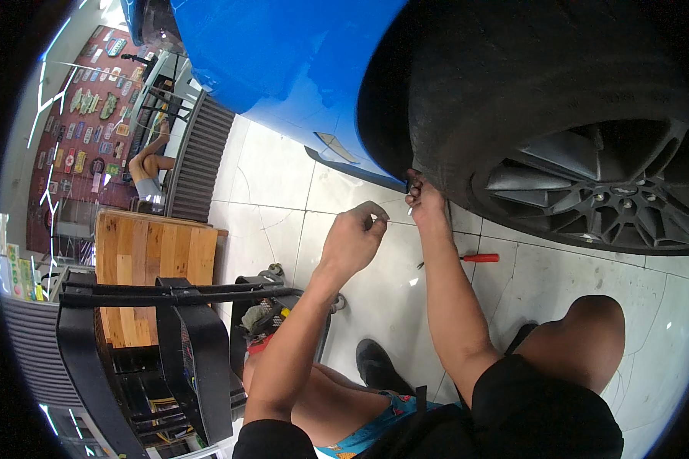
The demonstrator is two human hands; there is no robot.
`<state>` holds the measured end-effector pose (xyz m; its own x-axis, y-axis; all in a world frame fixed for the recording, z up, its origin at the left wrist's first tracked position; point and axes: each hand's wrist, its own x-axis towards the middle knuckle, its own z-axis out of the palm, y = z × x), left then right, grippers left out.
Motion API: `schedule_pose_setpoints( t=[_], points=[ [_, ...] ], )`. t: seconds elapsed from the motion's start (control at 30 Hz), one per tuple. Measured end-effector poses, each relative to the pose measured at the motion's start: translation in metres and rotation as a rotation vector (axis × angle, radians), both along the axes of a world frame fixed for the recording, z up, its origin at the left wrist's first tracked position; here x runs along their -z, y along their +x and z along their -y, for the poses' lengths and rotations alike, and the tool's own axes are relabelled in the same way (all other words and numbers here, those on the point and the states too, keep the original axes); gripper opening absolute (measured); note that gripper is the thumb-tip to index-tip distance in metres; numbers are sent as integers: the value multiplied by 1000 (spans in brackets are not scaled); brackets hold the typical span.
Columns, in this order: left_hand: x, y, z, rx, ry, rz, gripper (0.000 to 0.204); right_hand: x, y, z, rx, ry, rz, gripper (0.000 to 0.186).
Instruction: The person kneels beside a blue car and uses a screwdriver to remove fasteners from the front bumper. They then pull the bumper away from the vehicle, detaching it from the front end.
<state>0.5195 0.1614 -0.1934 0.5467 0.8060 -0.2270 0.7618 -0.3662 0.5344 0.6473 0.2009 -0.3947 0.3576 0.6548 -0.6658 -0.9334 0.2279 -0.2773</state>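
Note:
My right hand (426, 200) reaches up to the lower edge of the blue car bumper (283, 69), close beside the black tire (467, 122). Its fingers are closed at the bumper's corner by the wheel arch; whatever they grip is hidden. My left hand (354, 239) hovers over the floor to the left of it. The thumb and fingers there are curled together, and anything between them is too small to make out. Below my right forearm, a screwdriver with a red handle (482, 258) lies on the tiles.
The grey multi-spoke wheel (620, 187) fills the upper right. At my left stands a black metal-framed cart (187, 329) holding tools and parts. Behind it are a wooden-topped table (157, 256) and a ribbed grey panel (201, 153). Another person (149, 168) sits farther back.

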Motion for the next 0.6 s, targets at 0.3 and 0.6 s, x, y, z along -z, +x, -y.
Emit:
schedule_pose_setpoints(
  t=[0.3, 0.6],
  points=[
    [-1, -3, 2, -11, 3, -23, 19, -20, -1, -5, 6, -90, 19, 9],
    [5, 12, 4, 32, 7, -38, 18, 49, 19, -60, 205, -167, 220, 6]
  ],
)
